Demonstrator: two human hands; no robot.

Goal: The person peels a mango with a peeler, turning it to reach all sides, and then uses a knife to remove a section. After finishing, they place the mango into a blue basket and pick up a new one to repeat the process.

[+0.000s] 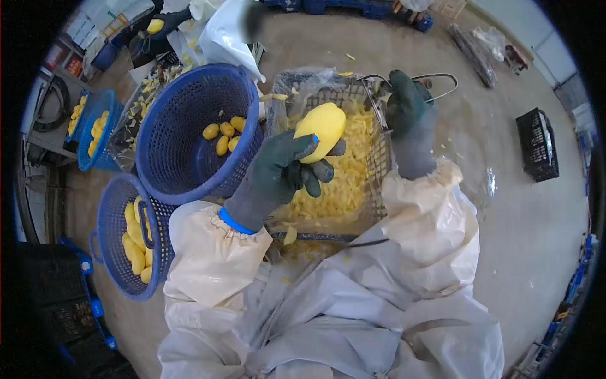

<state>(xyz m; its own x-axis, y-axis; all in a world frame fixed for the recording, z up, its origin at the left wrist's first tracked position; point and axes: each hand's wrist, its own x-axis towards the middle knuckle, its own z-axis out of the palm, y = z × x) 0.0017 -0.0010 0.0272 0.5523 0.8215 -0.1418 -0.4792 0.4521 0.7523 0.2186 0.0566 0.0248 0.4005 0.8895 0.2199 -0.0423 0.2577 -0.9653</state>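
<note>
My left hand [287, 167], in a dark green and grey glove, is closed around a peeled yellow potato [323, 129]. It holds the potato above a crate [377, 170] lined with clear plastic. Pale yellow peelings [341, 189] fill much of that crate. My right hand [407, 104], gloved alike, grips a metal peeler [451, 82] with a bent-wire loop handle. Its loop sticks out to the right of the fist, and a narrow metal end shows on the left. The peeler is apart from the potato.
Left of the crate stands a large blue basket [151, 136] with several potatoes at its bottom. A smaller blue basket [104, 246] of potatoes sits nearer me. Another person's gloved hand [170, 22] holds a potato at upper left. A black crate [536, 145] rests on the floor at right.
</note>
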